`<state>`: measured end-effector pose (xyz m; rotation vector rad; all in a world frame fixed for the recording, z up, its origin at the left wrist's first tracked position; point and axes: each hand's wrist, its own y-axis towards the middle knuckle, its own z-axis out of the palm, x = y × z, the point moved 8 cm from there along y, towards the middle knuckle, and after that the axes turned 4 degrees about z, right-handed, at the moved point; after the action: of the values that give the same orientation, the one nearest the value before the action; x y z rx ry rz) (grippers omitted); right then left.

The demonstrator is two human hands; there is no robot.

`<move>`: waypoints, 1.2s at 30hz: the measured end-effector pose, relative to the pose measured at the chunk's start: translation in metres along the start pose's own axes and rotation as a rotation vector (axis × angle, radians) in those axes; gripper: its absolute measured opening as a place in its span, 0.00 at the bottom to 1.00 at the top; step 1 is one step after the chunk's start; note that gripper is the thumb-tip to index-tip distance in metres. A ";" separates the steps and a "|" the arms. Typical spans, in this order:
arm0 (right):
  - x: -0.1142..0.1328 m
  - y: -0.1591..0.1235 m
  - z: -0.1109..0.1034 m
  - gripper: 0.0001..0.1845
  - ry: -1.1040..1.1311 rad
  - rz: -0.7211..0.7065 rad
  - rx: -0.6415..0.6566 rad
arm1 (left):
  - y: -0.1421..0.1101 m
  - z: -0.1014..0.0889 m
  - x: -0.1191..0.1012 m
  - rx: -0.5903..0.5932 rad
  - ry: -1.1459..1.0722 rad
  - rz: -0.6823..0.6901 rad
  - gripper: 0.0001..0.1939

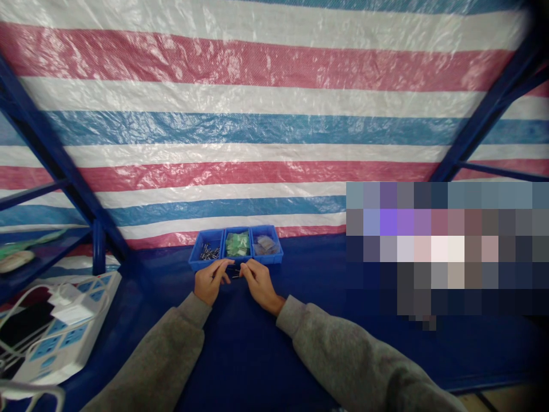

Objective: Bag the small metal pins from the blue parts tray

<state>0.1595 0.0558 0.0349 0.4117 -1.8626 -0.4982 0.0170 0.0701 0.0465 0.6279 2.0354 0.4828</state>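
Observation:
My left hand (pixel 211 280) and my right hand (pixel 259 283) are close together, just in front of three joined blue bins. A few small, thin, dark and shiny pieces (pixel 235 273) show in the gap between my fingertips, too small to name. My right thumb and index finger are pinched together near them. My left fingers are bent inward, and what they hold, if anything, is hidden. Small dark metal parts (pixel 209 252) fill the left bin (pixel 196 257). In the middle bin (pixel 237 229) are green-and-white packets (pixel 237 244). The right bin (pixel 279 252) holds clear-looking small bags (pixel 266 245).
A white power strip (pixel 81 349) with plugged-in chargers (pixel 75 303) and cables lies at left. Blue frame posts (pixel 71 154) rise on both sides. Behind the blue table (pixel 240 355) hangs a striped plastic sheet (pixel 257 126). A blurred-out patch covers the right.

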 end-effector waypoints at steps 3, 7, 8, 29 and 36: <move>0.000 0.000 0.000 0.21 0.003 -0.006 -0.001 | 0.000 0.000 0.001 -0.020 -0.009 0.005 0.15; 0.001 0.000 0.000 0.21 0.005 -0.014 -0.003 | 0.000 0.001 0.003 -0.014 0.020 -0.019 0.15; 0.001 0.000 0.000 0.21 0.007 -0.016 -0.003 | 0.001 0.001 0.002 -0.006 0.029 -0.018 0.14; 0.000 -0.001 -0.002 0.22 0.006 -0.006 -0.020 | -0.001 -0.012 0.003 -0.150 0.112 0.019 0.13; -0.001 -0.001 -0.005 0.20 -0.012 0.008 -0.049 | 0.001 -0.005 0.002 -0.082 0.069 0.055 0.12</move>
<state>0.1644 0.0553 0.0348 0.3697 -1.8590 -0.5409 0.0118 0.0714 0.0487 0.6270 2.0559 0.6247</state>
